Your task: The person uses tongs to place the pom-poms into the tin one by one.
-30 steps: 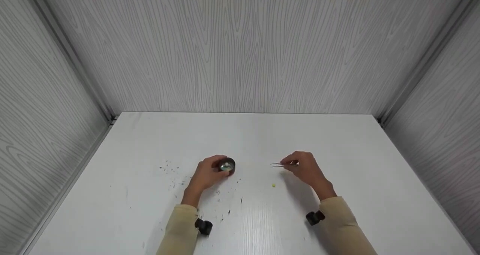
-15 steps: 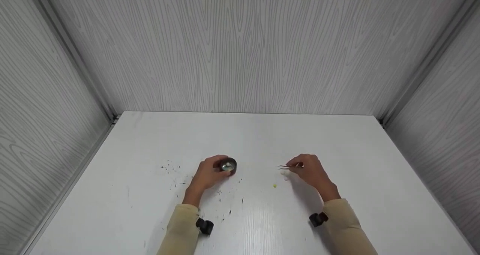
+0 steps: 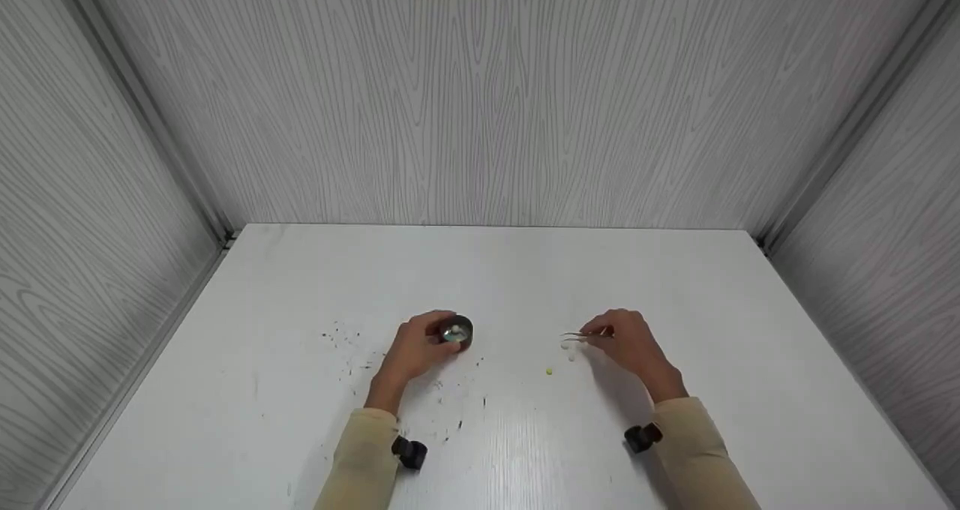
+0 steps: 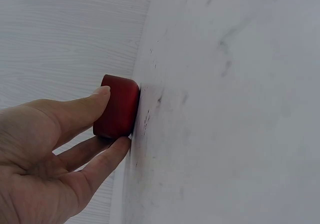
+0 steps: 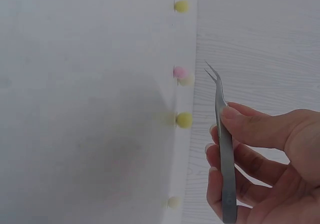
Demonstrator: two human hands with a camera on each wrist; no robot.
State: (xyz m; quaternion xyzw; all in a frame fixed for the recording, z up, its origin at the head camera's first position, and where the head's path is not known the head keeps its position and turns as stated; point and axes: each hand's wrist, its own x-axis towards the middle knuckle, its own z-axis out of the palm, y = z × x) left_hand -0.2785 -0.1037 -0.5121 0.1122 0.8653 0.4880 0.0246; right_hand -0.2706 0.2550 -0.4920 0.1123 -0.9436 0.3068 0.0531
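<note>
My left hand (image 3: 416, 343) grips a small round cup (image 3: 464, 343) by its side; the wrist view shows the cup's outer wall (image 4: 118, 107) as red, held by thumb and fingers on the table. Its inside looks shiny, with a pale spot that could be a ball or glare. In my right hand (image 3: 628, 343) is a pair of tweezers (image 5: 227, 169) with bent tips, pinched between thumb and fingers. Their tips stand apart with nothing between them. Small balls lie near them: yellow (image 5: 184, 119), pink (image 5: 180, 72) and cream (image 5: 173, 202). The left palm also shows in the left wrist view.
Dark specks and scratches mark the white tabletop (image 3: 510, 270) around the left hand. Another yellow ball (image 5: 182, 6) lies farther along the table in the right wrist view. Grey wood-grained panels (image 3: 480, 105) enclose the table at the back and on both sides.
My right hand has shifted right and slightly toward me with the tweezers, and pale balls now show beneath their tips. The left hand and cup have hardly moved.
</note>
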